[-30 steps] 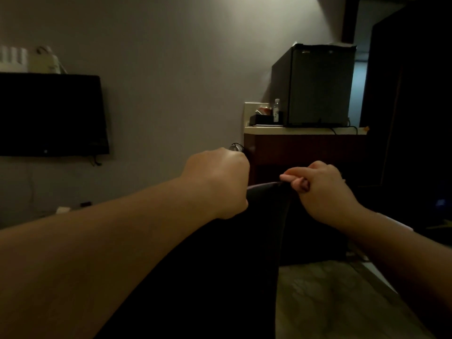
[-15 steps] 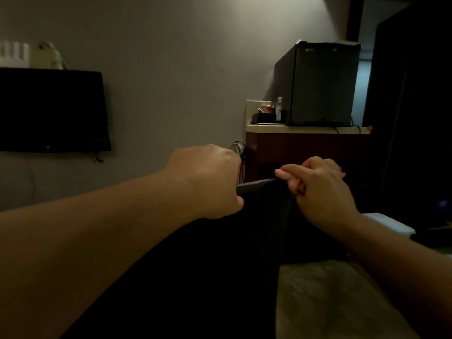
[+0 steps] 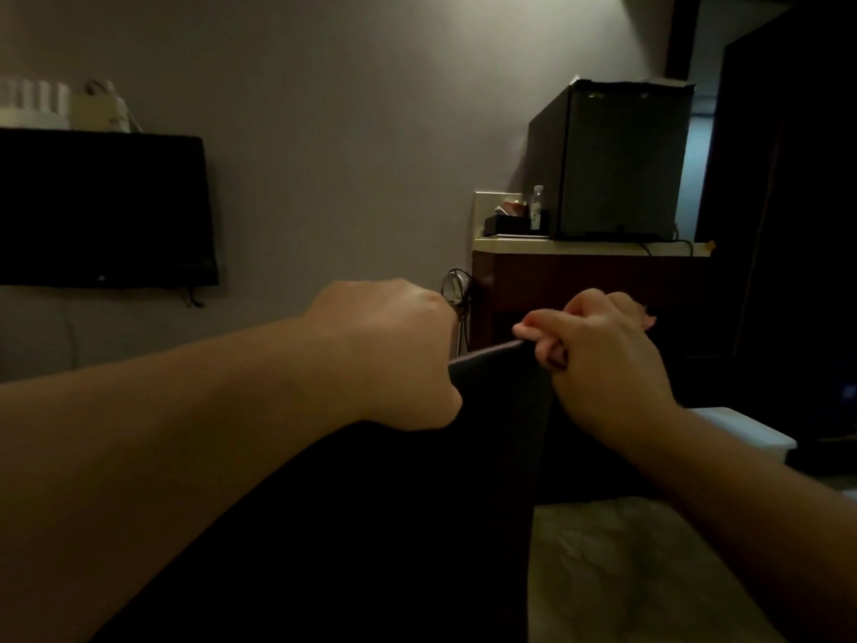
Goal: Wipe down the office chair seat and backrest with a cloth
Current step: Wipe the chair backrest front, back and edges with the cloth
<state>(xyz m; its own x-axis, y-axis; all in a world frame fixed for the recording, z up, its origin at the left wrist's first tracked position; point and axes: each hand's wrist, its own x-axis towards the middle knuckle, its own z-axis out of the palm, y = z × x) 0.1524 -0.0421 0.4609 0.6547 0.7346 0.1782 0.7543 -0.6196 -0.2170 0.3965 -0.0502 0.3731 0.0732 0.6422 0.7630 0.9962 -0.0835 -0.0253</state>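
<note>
in front of the wall, a dark cloth [image 3: 501, 410] hung stretched btwn both fists. left hand [image 3: 394, 355] was curled tight on its top edge, right hand [image 3: 607, 359] pinched the other corner w/ thumb & fingers. behind, a mini fridge [image 3: 612, 160] sat on the counter [image 3: 589, 247], bottle [image 3: 537, 208] beside it. tv [image 3: 102, 206] on the wall at left.

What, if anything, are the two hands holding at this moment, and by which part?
Both hold a dark cloth by its top edge: the left hand grips one end, the right hand pinches the other corner.
</note>
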